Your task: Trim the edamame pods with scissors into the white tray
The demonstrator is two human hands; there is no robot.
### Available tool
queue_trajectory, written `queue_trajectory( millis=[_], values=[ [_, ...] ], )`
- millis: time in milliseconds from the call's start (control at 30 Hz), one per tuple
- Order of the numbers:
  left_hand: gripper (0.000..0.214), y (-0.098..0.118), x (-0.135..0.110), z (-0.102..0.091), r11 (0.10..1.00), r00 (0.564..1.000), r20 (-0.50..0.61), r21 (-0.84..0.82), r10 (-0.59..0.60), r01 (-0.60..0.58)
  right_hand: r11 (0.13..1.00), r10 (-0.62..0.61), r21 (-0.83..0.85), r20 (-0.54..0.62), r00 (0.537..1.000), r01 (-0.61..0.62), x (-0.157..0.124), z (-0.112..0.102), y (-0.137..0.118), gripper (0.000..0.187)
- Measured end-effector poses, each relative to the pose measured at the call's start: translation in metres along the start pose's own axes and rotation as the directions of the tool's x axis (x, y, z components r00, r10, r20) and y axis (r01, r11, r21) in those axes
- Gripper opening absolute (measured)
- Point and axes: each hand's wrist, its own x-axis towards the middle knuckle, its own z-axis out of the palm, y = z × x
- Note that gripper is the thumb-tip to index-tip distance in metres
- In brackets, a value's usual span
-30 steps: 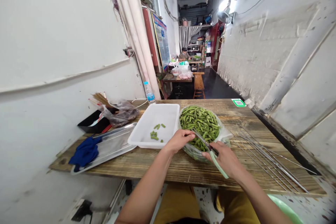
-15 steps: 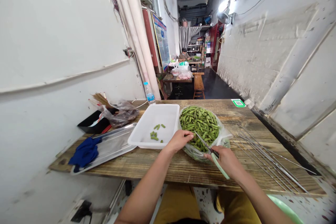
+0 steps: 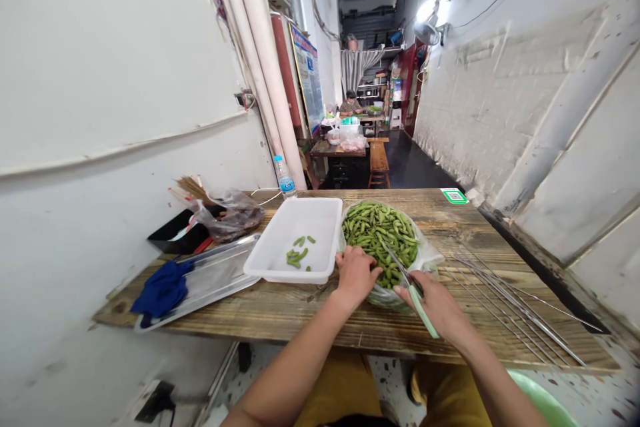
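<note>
A clear bag heaped with green edamame pods (image 3: pixel 380 230) sits on the wooden table (image 3: pixel 320 310). My left hand (image 3: pixel 356 273) rests at the heap's near edge, fingers curled down among the pods; what they grip is hidden. My right hand (image 3: pixel 436 307) is closed round the pale green handle of a pair of scissors (image 3: pixel 417 303), whose blades point up-left over the pods. Left of the bag stands a white plastic tray (image 3: pixel 280 260) holding several trimmed pods (image 3: pixel 296 256).
A metal tray (image 3: pixel 220 277) with a blue cloth (image 3: pixel 163 290) lies at the left, behind it a black box and a bag of bamboo sticks (image 3: pixel 227 213). A water bottle (image 3: pixel 285 178) stands by the wall. Metal skewers (image 3: pixel 505 300) lie at the right. A person sits far down the corridor.
My left hand slid from the tray's corner to the near edge of the pod heap. One more pod lies in the white tray. The scissors shifted slightly right.
</note>
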Motion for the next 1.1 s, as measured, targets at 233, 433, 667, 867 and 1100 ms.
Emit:
queue_trajectory(
  millis=[233,433,667,867,1100],
  values=[
    [0.012,-0.010,0.009,0.001,0.949,0.999,0.033,-0.313,-0.033,0.042,0.999,0.031,-0.014,0.033,0.999,-0.031,-0.004,-0.003,-0.001,0.044],
    [0.018,-0.012,0.011,-0.002,0.440,0.964,0.231,-0.858,-0.130,0.265,0.999,0.022,0.046,0.010,1.000,-0.023,-0.004,-0.003,-0.007,0.041],
    [0.024,-0.002,0.007,-0.007,0.322,0.956,0.271,-0.901,-0.109,0.292,1.000,-0.011,0.024,0.007,1.000,0.011,-0.004,-0.007,-0.007,0.042],
    [0.021,0.001,0.004,-0.009,0.300,0.953,0.295,-0.905,-0.070,0.302,0.998,-0.054,0.023,-0.004,0.999,0.054,-0.001,-0.004,-0.009,0.044],
    [0.022,-0.002,0.003,-0.011,0.321,0.937,0.346,-0.883,-0.048,0.343,0.997,-0.048,0.062,0.013,0.999,0.047,-0.003,-0.002,-0.011,0.041]
  ],
)
